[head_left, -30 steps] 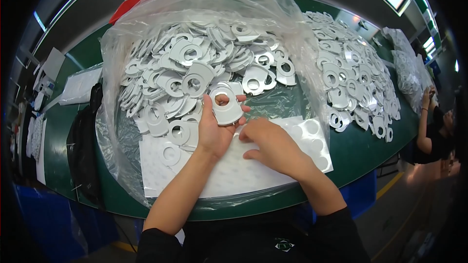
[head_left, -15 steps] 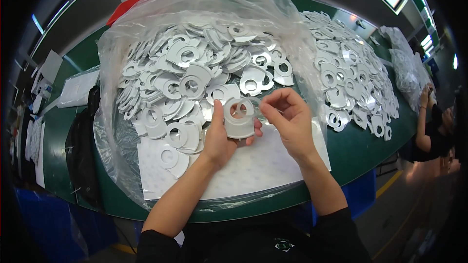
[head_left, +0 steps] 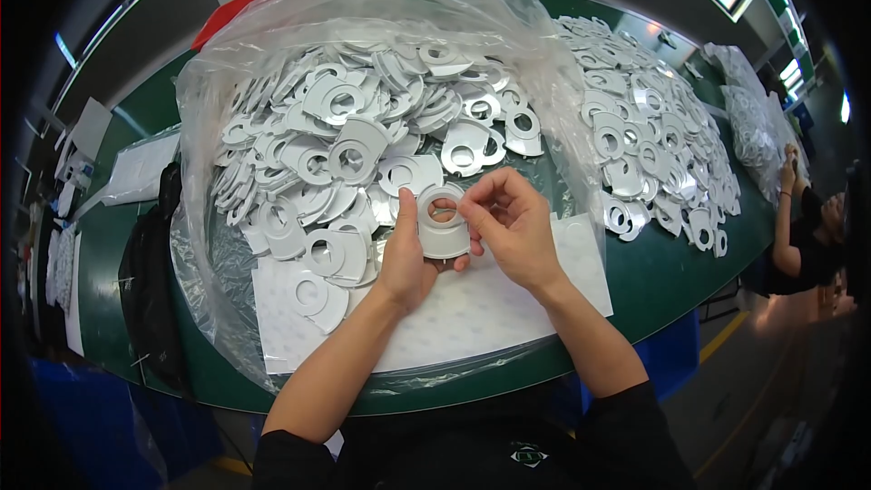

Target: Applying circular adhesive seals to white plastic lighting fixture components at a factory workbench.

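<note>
Over the white sheet [head_left: 417, 331], my left hand [head_left: 406, 259] is closed around a light grey plastic part [head_left: 445, 242], a rounded plate with a ring-shaped opening at its upper end. The thumb lies along its left side, and fingertips show at its lower right. My right hand [head_left: 513, 227] has thumb and forefinger pinched together at the right edge of the ring. Whatever is between those fingertips is too small to make out. Behind both hands, a heap of similar grey parts [head_left: 352, 159] lies in a large clear plastic bag [head_left: 204, 127].
A second heap of grey parts [head_left: 649, 159] spreads over the green table [head_left: 658, 277] on the right. A black bag [head_left: 150, 281] and a wrapped white pack [head_left: 141, 170] are on the left. At far right, another person [head_left: 789, 231] has a raised arm.
My right hand has moved slightly left, in against the part's ring. The clear piece seen between that hand and the ring no longer shows apart. My left hand keeps its hold.
</note>
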`<state>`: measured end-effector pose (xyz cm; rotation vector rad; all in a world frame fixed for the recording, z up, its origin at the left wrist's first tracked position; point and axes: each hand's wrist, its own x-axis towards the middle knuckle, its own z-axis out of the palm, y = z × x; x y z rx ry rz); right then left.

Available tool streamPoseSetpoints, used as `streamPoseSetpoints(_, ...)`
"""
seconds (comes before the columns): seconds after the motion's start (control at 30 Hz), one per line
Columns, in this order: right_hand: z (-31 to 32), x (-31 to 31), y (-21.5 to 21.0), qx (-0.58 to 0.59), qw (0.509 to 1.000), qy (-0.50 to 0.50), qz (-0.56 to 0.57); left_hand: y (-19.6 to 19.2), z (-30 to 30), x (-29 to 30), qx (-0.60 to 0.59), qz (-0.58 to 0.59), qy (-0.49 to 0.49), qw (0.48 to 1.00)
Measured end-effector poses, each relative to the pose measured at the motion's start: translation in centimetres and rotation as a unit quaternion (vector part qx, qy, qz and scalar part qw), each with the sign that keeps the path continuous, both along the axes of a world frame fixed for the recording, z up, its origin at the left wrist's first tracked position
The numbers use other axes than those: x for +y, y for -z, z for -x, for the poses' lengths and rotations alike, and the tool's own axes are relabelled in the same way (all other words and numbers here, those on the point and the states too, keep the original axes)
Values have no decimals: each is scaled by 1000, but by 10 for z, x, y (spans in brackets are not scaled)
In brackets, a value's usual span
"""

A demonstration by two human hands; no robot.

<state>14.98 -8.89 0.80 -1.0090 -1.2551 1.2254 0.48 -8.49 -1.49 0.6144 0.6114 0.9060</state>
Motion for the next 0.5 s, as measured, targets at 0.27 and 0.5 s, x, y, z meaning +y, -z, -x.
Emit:
streamPoseSetpoints(0.27,0,0,2,0,1000,2,2,0,0,0,1,-4,-3,1000)
streamPoseSetpoints(0.5,-2,1,4,-2,1000,-2,-2,-1,-1,0,3,5,-9,1000)
